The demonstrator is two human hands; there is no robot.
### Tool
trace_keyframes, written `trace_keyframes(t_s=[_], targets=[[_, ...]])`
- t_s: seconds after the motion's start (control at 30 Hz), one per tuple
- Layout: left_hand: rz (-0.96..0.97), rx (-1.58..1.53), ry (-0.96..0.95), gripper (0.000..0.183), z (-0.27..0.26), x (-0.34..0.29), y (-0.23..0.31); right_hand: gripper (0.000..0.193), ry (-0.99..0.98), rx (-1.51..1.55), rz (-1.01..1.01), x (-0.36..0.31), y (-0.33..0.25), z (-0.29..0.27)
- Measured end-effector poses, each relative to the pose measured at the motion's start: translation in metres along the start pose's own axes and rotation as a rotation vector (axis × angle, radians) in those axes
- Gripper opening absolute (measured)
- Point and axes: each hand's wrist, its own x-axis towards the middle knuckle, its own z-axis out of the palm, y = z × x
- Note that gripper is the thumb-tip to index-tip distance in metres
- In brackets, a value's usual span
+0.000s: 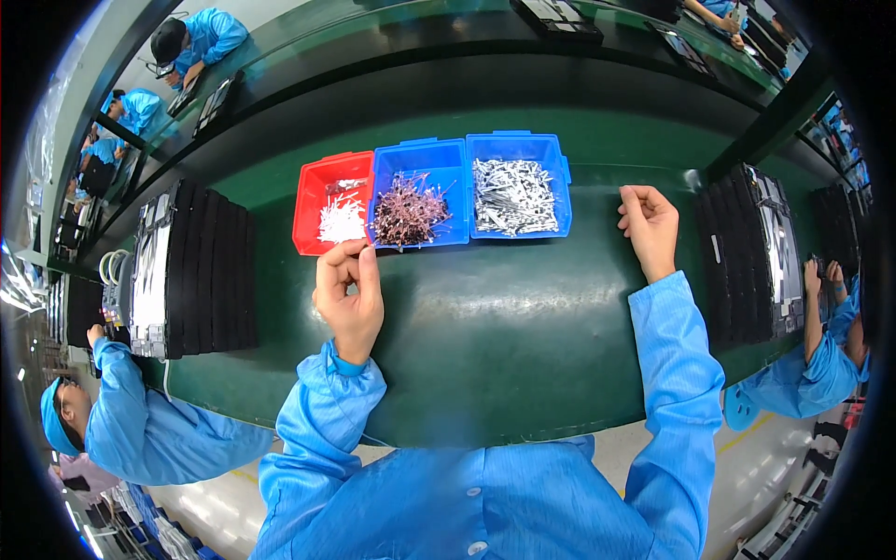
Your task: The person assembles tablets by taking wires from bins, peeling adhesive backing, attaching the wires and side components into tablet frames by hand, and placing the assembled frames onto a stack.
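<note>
Thumb and forefinger curled nearly together, a bare left hand (351, 303) hovers just before a red plastic bin (306, 207) of white slivers (342, 220) and a blue plastic bin (399, 161) of thin coppery-brown pieces (409, 213); beyond, to its right, a second blue bin (513, 147) holds silvery pins (513, 198). The right hand (652, 231) is loosely closed farther right. Whether either grips anything cannot be told. This appears a picking step; another pick would call for parted fingertips. No brand or label is legible.

Reddish-brown pieces (409, 213) individually too small for identification
</note>
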Motion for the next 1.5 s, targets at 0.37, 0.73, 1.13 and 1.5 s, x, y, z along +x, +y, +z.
trace_keyframes(t_s=[0.37,0.73,1.13,1.5], targets=[[-0.855,-0.875,-0.5,0.016,0.015,-0.039,0.049,0.002,-0.194,-0.046,-0.668,-0.088,-0.069,0.06],[-0.716,-0.758,-0.577,0.015,0.019,-0.052,0.057,0.015,-0.483,0.126,-0.413,-0.146,-0.08,0.092],[-0.558,-0.636,-0.582,0.02,0.018,-0.059,0.057,0.015,-0.385,0.106,-0.531,-0.15,-0.079,0.095],[-0.522,-0.566,-0.564,0.019,0.017,-0.06,0.057,0.015,-0.367,0.112,-0.53,-0.152,-0.08,0.098]])
